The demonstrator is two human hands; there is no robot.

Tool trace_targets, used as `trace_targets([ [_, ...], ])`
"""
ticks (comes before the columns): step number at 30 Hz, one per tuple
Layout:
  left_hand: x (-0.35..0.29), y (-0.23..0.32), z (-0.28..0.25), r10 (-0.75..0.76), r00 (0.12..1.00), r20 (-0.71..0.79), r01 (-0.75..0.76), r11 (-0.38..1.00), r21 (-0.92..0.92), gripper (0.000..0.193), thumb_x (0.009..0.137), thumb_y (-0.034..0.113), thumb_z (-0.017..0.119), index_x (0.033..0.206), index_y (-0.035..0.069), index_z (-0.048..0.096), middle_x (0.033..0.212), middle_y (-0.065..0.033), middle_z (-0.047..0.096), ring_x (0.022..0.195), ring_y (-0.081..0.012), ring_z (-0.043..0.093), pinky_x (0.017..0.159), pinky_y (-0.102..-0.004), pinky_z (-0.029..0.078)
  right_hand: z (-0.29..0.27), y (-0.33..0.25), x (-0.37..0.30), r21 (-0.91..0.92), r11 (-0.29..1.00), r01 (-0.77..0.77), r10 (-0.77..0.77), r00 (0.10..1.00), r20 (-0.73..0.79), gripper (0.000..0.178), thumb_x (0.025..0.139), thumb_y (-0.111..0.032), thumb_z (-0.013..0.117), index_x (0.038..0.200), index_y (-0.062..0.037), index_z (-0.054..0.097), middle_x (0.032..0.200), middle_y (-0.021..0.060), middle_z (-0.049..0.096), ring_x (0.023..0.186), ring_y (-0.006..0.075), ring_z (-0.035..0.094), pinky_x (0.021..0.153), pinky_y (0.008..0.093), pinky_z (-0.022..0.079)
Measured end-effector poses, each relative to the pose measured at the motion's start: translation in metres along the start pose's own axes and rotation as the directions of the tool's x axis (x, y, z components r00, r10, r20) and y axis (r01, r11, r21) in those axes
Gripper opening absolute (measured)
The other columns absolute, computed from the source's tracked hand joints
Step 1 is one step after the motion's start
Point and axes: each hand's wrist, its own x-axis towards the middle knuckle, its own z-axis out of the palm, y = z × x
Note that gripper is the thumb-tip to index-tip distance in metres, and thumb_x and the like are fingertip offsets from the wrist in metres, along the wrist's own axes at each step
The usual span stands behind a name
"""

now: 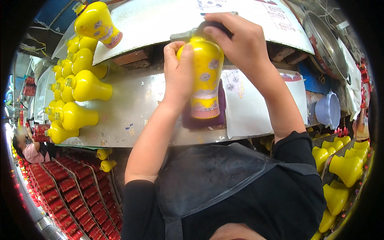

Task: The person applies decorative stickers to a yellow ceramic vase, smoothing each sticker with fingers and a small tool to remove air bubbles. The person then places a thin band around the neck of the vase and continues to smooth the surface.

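Note:
My left hand grips the side of a glossy yellow vase near its shoulder, thumb on top. Purple-grey flower decals and a pinkish patterned band at the foot decorate the vase, whose narrow neck points away from me. Curled around a dark, rounded piece beside that neck is my right hand; I cannot make out what the piece is. A dark maroon pad shows below the vase's foot. To the right lies a white decal sheet with flower prints.
Several plain yellow vases lie at the left of the metal table, near a decorated vase. A white board crosses the back. At right are a metal basin, a pale blue bucket and racked vases. Red boxes stand lower left.

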Motion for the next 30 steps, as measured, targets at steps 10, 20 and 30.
trace_targets([
  [10, -0.011, 0.008, -0.004, -0.079, 0.994, 0.073, 0.098, 0.949, -0.300, 0.030, 0.113, 0.028, 0.042, 0.131, 0.006, 0.050, 0.119, -0.0086, 0.059, 0.108, -0.0165, 0.061, 0.097, -0.0338, 0.052, -0.023, -0.059, -0.062, 0.168, 0.898, 0.407, -0.420, 0.906, 0.047, 0.027, 0.077, -0.018, 0.078, 0.104, -0.0131, 0.075, 0.086, 0.0058, 0.067, 0.086, 0.0245, 0.072, 0.077, 0.0359, 0.060],
  [20, -0.016, 0.018, -0.005, -0.084, 0.985, 0.149, 0.133, 0.925, -0.356, 0.029, 0.114, 0.022, 0.039, 0.136, 0.006, 0.049, 0.123, -0.0079, 0.059, 0.114, -0.0163, 0.058, 0.102, -0.0330, 0.048, -0.024, -0.038, -0.027, -0.007, 0.987, 0.159, -0.158, 0.980, 0.118, 0.034, 0.081, -0.010, 0.077, 0.115, -0.0114, 0.071, 0.075, 0.0069, 0.060, 0.064, 0.0229, 0.061, 0.061, 0.0354, 0.053],
  [30, -0.018, 0.022, -0.010, -0.091, 0.983, 0.160, 0.125, 0.968, -0.219, 0.032, 0.113, 0.024, 0.041, 0.139, 0.006, 0.049, 0.126, -0.0067, 0.058, 0.119, -0.0146, 0.053, 0.107, -0.0317, 0.042, -0.034, 0.009, 0.019, 0.283, 0.879, -0.383, 0.341, 0.922, 0.185, 0.027, 0.097, -0.014, 0.072, 0.123, -0.0065, 0.075, 0.110, 0.0074, 0.077, 0.094, 0.0161, 0.073, 0.083, 0.0256, 0.059],
])
